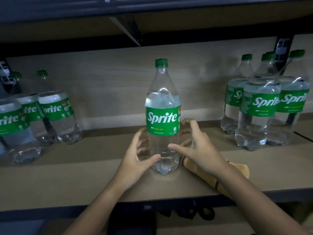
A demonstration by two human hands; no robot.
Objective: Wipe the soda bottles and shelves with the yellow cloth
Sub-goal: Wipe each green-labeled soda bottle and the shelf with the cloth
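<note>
A clear Sprite bottle point(163, 116) with a green cap and label stands upright in the middle of the tan shelf point(67, 175). My left hand point(135, 160) is spread at its lower left, thumb tip against the bottle's base. My right hand point(198, 148) is spread at its lower right, thumb reaching onto the clear lower body; neither hand grips it. The yellow cloth point(225, 178) lies folded on the shelf under my right wrist, partly hidden by it.
Three Sprite bottles point(55, 116) stand grouped at the left of the shelf and three more Sprite bottles point(259, 106) at the right. An upper shelf point(152, 19) hangs close overhead. The shelf's dark front edge point(169, 204) runs below my forearms.
</note>
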